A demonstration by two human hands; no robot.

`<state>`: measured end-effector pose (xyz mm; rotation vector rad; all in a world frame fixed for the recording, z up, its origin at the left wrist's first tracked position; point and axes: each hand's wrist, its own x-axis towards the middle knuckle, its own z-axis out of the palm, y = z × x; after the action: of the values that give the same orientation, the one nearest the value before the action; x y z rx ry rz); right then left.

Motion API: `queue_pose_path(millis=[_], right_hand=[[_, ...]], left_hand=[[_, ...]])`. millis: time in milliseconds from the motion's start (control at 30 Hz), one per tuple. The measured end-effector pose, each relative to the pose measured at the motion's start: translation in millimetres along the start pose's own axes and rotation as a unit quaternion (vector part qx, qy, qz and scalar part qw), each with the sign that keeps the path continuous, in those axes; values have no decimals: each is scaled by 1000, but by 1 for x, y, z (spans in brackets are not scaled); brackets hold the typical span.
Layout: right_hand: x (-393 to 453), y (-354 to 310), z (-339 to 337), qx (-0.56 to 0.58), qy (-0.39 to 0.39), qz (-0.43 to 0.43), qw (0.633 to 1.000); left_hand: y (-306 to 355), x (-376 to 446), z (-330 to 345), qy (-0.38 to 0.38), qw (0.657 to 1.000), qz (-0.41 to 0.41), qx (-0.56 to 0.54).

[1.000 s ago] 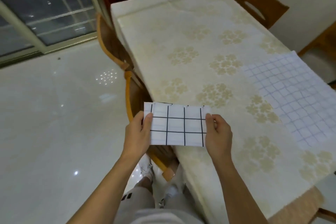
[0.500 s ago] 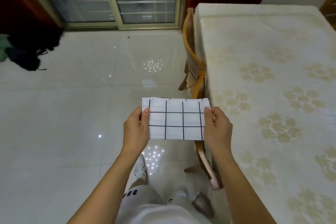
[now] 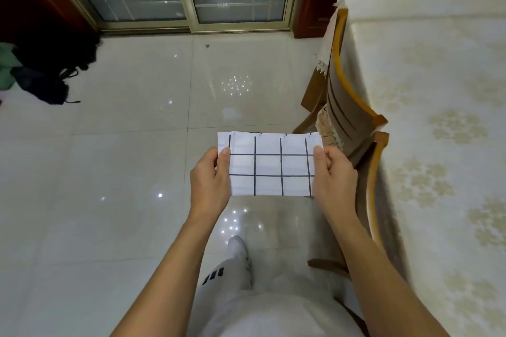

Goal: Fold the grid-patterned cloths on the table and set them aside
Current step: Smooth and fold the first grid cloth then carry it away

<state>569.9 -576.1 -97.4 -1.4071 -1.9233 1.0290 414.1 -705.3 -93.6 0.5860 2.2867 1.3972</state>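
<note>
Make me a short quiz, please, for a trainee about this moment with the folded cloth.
1. True or false: the folded grid cloth lies flat on the table.
2. Which hand grips the cloth's edge nearer the wooden chair? A. left hand B. right hand
3. Fill in: under the cloth, the picture shows the tiled ____.

Key
1. False: both hands hold it in the air, beside the table.
2. B
3. floor
</note>
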Motion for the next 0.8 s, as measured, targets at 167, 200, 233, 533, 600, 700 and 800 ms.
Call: queue_pose_path(millis=[167,200,233,533,600,700,800], right_hand=[[27,-24,34,-3,9,3,1000],[33,-28,38,-1,6,9,1000],[39,-31,42,1,3,14,1000],[121,-42,76,2,17,22,1000],[150,-47,83,3,23,17,1000],[199,-55,88,7,30,8,999],[256,-62,90,26,34,10,999]], left_hand=[[1,56,-14,-18,1000,14,2],[1,65,-15,-20,1000,14,1],[2,75,-15,-22,1000,14,1],[18,163,9,-40,999,8,-1],[26,190,19,-37,999,12,5],[45,233,36,-34,999,22,7],[70,278,59,-30,999,28,2]])
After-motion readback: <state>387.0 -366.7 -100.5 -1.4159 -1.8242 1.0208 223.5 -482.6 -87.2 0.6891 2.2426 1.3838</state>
